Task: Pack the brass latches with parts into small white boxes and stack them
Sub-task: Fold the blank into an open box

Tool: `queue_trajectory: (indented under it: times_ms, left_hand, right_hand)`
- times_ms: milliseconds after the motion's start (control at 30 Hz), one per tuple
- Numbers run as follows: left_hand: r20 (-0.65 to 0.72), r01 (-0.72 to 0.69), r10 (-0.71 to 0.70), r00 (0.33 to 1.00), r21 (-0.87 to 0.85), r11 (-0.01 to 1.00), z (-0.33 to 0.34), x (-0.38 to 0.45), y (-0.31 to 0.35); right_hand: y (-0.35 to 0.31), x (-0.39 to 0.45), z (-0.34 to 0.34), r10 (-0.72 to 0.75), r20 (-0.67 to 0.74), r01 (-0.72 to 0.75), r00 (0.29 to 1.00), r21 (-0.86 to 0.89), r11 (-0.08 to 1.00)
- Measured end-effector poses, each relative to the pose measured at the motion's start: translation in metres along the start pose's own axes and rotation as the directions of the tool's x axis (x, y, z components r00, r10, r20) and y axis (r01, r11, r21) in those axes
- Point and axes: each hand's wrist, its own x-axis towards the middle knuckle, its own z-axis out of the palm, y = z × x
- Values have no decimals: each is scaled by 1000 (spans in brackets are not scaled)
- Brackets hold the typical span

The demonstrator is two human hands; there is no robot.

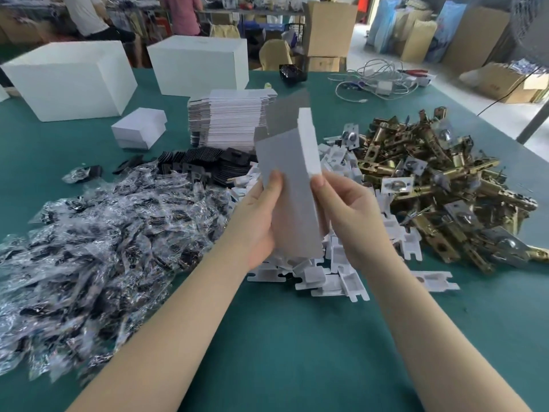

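Note:
Both my hands hold a small white box upright above the green table, its far end flap open. My left hand grips its left side with the thumb on the grey face. My right hand pinches the right edge. A heap of brass latches lies to the right. White plastic inserts are scattered under my hands. Several clear bags of parts cover the left side. A stack of flat box blanks stands behind, and two packed small boxes sit stacked at the left.
Two large white cartons stand at the far left and centre. Black plates lie in a row behind the bags. Cables sprawl at the far right. People and cardboard boxes fill the background.

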Motion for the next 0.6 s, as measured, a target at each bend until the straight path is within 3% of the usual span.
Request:
queue_trajectory:
  times_ms: [233, 400, 600]
  left_hand:
    - [28, 2, 0, 1000, -79, 997, -9, 2, -7]
    - [91, 7, -2, 996, -45, 999, -11, 0, -4]
    - [118, 49, -48, 992, -13, 999, -8, -5, 0]
  right_hand:
    - [-1, -4, 9, 105, -89, -97, 991, 81, 992]
    - [-3, -1, 1, 217, -58, -201, 974, 211, 957]
    - [-2, 2, -5, 262, -48, -227, 964, 365, 903]
